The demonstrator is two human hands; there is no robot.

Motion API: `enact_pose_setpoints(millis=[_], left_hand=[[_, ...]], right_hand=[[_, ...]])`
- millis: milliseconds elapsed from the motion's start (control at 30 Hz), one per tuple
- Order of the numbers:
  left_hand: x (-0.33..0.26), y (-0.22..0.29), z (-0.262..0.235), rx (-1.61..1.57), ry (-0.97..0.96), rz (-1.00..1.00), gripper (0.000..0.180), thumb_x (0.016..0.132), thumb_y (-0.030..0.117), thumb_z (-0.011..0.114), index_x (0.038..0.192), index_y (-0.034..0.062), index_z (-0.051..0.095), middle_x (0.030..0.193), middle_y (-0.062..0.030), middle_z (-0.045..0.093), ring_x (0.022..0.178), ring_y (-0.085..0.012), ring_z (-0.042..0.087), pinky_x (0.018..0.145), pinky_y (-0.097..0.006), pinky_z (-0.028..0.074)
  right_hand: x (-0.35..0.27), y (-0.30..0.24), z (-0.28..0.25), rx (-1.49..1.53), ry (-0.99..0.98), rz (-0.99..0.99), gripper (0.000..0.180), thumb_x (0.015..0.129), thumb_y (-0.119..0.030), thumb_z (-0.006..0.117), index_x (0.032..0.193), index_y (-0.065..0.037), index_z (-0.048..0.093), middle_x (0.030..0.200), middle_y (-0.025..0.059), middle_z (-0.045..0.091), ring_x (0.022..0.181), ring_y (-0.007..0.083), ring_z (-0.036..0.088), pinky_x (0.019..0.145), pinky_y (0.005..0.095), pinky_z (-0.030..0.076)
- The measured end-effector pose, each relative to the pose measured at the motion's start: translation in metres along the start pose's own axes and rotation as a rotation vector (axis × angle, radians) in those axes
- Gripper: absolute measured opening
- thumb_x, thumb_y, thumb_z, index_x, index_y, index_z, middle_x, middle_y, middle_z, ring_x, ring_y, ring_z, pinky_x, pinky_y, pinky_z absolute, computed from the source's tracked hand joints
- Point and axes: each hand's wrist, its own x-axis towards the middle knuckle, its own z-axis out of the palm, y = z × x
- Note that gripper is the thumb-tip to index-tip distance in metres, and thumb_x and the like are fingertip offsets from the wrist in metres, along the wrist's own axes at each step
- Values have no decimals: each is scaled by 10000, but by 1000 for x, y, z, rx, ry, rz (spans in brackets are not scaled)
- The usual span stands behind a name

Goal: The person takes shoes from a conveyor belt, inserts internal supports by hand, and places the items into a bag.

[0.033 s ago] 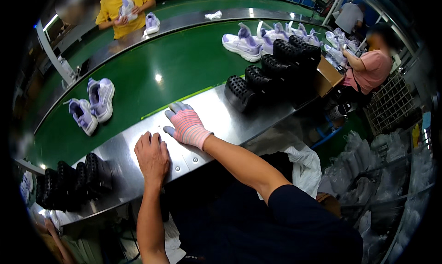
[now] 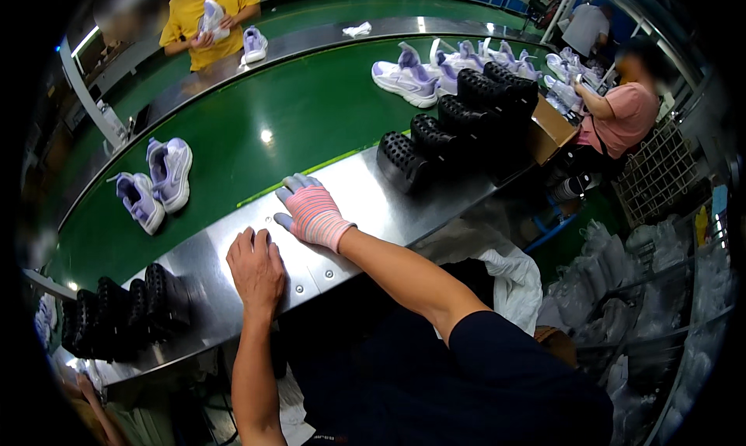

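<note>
Resting flat on the steel ledge [image 2: 373,189] — bare left hand [image 2: 255,269], fingers spread, holding nothing. Gloved right hand [image 2: 311,211] — likewise open, palm down, empty.

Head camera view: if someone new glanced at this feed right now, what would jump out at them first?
Most striking is the wide green conveyor belt curving across the middle, with a pair of lilac-and-white sneakers lying on its left part. In front of it, both hands rest flat on the shiny steel table edge: the bare left hand and the right hand in a pink striped knit glove. Rows of black perforated shoe moulds stand at the right.
</note>
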Motion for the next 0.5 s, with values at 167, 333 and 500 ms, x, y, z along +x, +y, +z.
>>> enact_pose_setpoints(millis=[167,333,500], left_hand=[[42,-43,19,60,-63,-81,288,934,216,665,1172,57,697,1072,-173,653,1038,-376,617,878,-510,493],[60,-35,38,107,-13,-113,338,966,230,654,1243,39,682,1178,-195,683,1149,-380,613,990,-486,478],[58,-46,51,62,42,-38,335,979,240,649,1235,27,686,1213,-181,685,1161,-373,613,1014,-481,465]], right_hand=[[6,-6,6,5,13,42,539,990,-424,612,1362,-34,633,1443,229,575,1400,397,491,1191,509,356],[1,-8,-2,1,10,88,540,995,-418,611,1377,-36,627,1450,214,571,1412,390,482,1196,509,347],[-1,-5,-12,12,-7,116,532,988,-391,636,1375,-26,626,1441,206,574,1406,391,486,1190,498,359]])
